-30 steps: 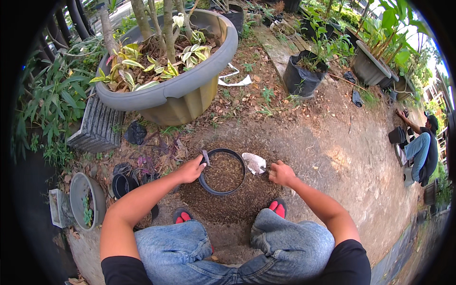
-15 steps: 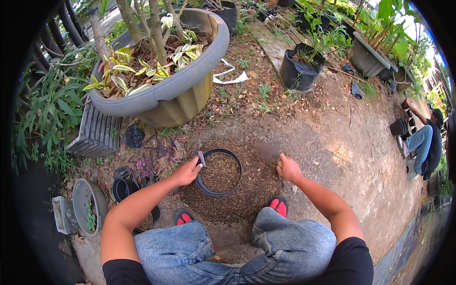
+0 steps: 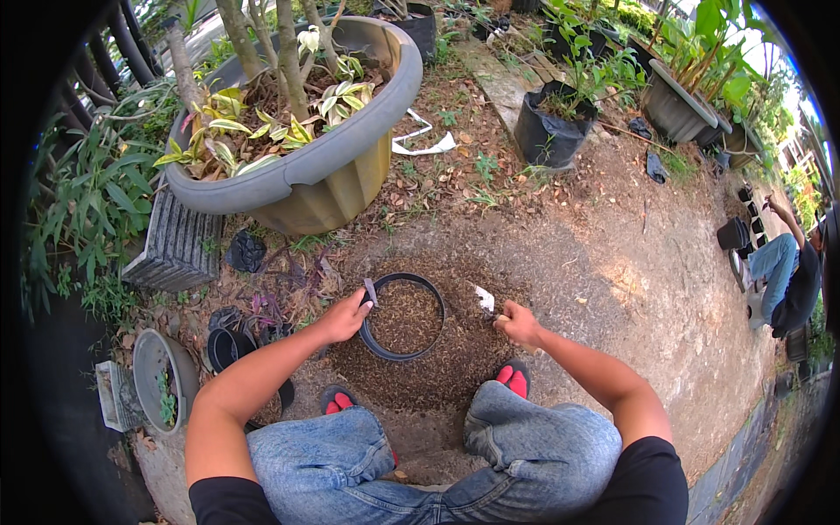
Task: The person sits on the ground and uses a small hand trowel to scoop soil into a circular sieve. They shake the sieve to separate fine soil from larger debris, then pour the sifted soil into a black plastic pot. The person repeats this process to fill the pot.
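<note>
A round black pot, filled to near its brim with brown crumbly soil mix, stands in the loose heap between my feet. My left hand is closed on the left side of the pot's rim, by a flat greyish tab. To the right of the pot, my right hand is wrapped round the handle of a hand trowel. The trowel's blade catches bright light and points up and left, low over the edge of the heap.
A large planter with thick stems stands ahead left. Left of me are a ridged block, a grey pot and a small black pot. Black grow bag ahead right. Another person sits far right beside black pots.
My right hand has turned and shifted slightly left, and the trowel blade, dark and blurred before, now shines. My left hand and the pot stay put. The other person has shifted right.
</note>
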{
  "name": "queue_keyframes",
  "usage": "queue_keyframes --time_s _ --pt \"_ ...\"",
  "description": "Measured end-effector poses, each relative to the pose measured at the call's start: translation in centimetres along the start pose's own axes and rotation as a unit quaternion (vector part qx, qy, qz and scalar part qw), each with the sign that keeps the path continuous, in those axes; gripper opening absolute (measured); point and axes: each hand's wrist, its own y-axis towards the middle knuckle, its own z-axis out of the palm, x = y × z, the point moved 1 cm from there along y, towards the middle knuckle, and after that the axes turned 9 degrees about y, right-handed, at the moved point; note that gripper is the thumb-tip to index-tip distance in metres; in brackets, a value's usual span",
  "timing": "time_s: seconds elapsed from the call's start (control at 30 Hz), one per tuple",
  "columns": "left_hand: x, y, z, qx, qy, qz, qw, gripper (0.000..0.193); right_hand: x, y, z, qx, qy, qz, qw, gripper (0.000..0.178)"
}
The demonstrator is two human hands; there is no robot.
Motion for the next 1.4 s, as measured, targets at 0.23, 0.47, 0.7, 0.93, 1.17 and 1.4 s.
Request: queue_keyframes --time_s 0.23,0.47,0.7,0.93,1.17,1.4 --pt "0.4 -0.1 0.1 0.008 0.001 -0.010 1.000 0.047 -0.8 1.4 0.0 -0.046 -0.102 -0.103 0.988 0.039" --pt "0.7 -0.2 0.2 0.028 -0.008 -0.038 0.999 0.044 -0.2 1.5 1.8 -0.006 -0.018 -0.029 0.999 0.033" --pt "-0.2 0.2 0.1 0.021 -0.004 -0.022 1.000 0.046 -0.3 0.7 0.2 0.048 0.117 -0.013 0.992 0.032" --pt "-1.1 0.0 -0.5 0.033 0.022 -0.048 0.998 0.040 -0.1 0.3 0.0 0.022 0.049 -0.101 0.993 0.032" --pt "-0.4 -0.5 -0.4 0.035 0.016 -0.031 0.999 0.046 1.6 -0.4 0.0 0.003 0.058 -0.109 0.992 0.033" --pt "-1.3 -0.7 0.1 0.030 0.001 -0.043 0.999 0.058 1.5 -0.4 -1.3 -0.018 0.001 -0.157 0.987 0.037"
